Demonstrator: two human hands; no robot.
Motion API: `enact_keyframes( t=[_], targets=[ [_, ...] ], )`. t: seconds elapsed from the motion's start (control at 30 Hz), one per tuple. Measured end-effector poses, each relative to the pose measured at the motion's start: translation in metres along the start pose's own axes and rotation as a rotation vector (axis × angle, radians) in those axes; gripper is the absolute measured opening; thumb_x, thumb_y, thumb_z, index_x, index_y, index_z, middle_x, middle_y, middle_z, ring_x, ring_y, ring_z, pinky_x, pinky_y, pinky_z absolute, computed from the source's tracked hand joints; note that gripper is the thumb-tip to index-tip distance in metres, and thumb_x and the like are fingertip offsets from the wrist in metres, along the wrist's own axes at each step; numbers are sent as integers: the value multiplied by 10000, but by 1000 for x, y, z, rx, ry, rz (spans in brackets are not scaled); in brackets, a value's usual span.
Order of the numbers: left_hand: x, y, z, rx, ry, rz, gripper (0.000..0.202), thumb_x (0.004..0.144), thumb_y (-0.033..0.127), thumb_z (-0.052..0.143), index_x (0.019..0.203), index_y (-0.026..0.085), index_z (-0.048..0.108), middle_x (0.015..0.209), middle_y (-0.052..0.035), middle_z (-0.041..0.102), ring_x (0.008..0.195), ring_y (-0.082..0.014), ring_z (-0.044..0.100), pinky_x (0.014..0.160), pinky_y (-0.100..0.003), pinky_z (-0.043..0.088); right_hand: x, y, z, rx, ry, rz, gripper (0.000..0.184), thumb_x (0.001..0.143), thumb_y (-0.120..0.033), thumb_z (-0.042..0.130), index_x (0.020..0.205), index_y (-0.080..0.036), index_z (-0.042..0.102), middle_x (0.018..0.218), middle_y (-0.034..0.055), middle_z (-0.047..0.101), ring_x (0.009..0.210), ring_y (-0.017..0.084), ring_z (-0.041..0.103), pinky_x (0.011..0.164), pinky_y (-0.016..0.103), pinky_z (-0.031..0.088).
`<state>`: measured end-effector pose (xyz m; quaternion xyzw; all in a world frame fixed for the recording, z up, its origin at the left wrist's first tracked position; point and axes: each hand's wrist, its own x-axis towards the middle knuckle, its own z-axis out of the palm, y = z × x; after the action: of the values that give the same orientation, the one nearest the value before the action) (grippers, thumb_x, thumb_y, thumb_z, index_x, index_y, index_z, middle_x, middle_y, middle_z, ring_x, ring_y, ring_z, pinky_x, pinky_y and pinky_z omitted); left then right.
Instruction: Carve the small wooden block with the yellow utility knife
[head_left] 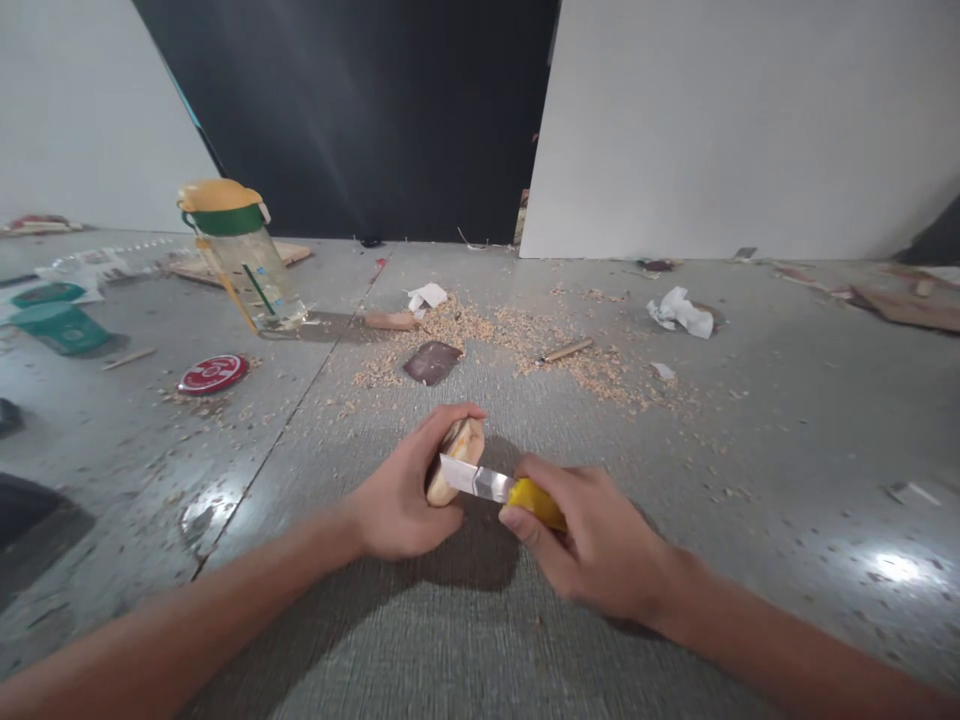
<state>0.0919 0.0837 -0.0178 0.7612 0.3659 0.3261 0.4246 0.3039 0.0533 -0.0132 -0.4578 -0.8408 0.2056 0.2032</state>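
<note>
My left hand [409, 490] is closed around a small pale piece of wood [466, 442] with a rounded, cut shape. In my right hand [600, 540] is a yellow utility knife [536, 503], its blade pointing left. The blade tip lies at the near face of the wood; I cannot tell whether it bites in. Beyond my hands, wood shavings [487, 325] are strewn about a dark sandpaper square [433, 363] and a thin carving tool with a wooden handle [568, 350].
A clear bottle with a yellow-green lid [251, 260] stands at the left. Near it are a red round lid [213, 374] and a teal container [61, 328]. Crumpled white paper [681, 313] lies right of the shavings. White and dark panels [352, 120] rise behind.
</note>
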Motion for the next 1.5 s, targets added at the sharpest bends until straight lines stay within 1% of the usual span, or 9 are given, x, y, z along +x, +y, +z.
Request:
enact_keyframes(
  t=[0.23,0.37,0.53,0.67,0.8,0.9,1.1,1.2,1.5],
  targets=[
    [1,0,2,46,38,1,736,546,63,508,1259,218,414,1029,-53,551,939,-221,527,822,-369,443,1,-2,0,-8,-7,18,255,918,-417,452,761,-223,400,557,-51,452,489,116,385,506,259,237],
    [1,0,3,67,65,-6,715,563,70,520,1257,203,411,1014,-58,542,991,-245,518,836,-383,437,1,-2,-1,-16,11,36,248,916,-410,441,757,-223,405,572,-37,488,494,122,414,508,261,252],
    [3,-1,7,90,132,-54,713,579,64,532,1263,218,402,1027,-46,534,933,-216,516,825,-376,437,2,-2,2,-36,38,83,254,916,-426,454,767,-220,441,576,-28,516,500,128,444,507,265,264],
    [0,-1,7,146,164,-78,695,595,49,517,1254,229,389,1048,-44,515,911,-200,511,806,-364,437,9,21,-5,-29,120,114,288,943,-442,425,756,-223,434,544,-37,483,462,121,426,479,264,257],
    [-4,1,6,244,203,-100,667,631,60,526,1252,243,363,1052,-44,492,856,-182,495,764,-354,427,15,58,-21,-146,322,197,374,963,-489,382,686,-240,353,523,-38,411,463,129,402,489,279,264],
    [-3,3,8,270,213,-125,646,675,89,541,1269,249,346,1080,-53,478,838,-175,486,761,-364,428,13,63,-24,-134,237,154,362,964,-506,387,726,-234,398,552,-28,444,490,138,432,506,284,279],
    [-2,3,10,293,241,-83,602,693,139,580,1243,224,349,1147,-84,448,991,-227,494,826,-397,445,3,18,-10,56,15,38,337,951,-480,424,737,-220,403,560,-51,433,480,103,394,490,261,262],
    [-2,2,10,340,259,-41,571,676,165,592,1195,205,357,1145,-97,443,1030,-251,493,814,-401,455,1,6,-7,60,-32,44,329,934,-467,451,726,-217,395,566,-51,445,494,100,381,500,261,254],
    [-3,-2,14,458,308,6,553,649,229,626,1152,197,399,1099,-88,460,931,-218,520,760,-377,477,1,3,-5,-46,-109,83,289,920,-448,456,753,-217,409,613,-31,504,536,121,409,538,273,245]
  ],
)
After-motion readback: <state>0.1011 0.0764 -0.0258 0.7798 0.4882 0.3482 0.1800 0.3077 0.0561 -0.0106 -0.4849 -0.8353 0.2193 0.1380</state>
